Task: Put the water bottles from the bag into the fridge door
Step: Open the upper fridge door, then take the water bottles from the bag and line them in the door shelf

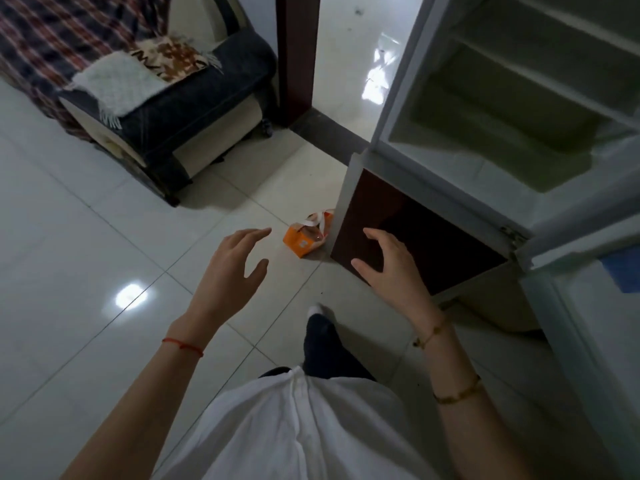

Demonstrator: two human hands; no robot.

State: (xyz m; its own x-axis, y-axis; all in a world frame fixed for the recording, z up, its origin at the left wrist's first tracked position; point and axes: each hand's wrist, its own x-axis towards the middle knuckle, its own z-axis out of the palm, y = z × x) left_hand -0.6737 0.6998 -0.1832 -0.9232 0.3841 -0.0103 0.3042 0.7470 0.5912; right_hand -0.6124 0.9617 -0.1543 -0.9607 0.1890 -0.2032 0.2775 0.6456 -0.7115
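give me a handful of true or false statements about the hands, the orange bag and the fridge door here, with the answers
1. The orange bag stands on the floor beside the dark lower fridge door. True.
2. The left hand is holding a water bottle. False: it is open and holds nothing.
3. The upper fridge door is open and its visible shelves look bare. True.
4. The right hand is gripping the bag's handles. False: it is spread open in the air, apart from the bag.
5. The bag lies on the armchair. False: it is on the tiled floor, apart from the armchair.
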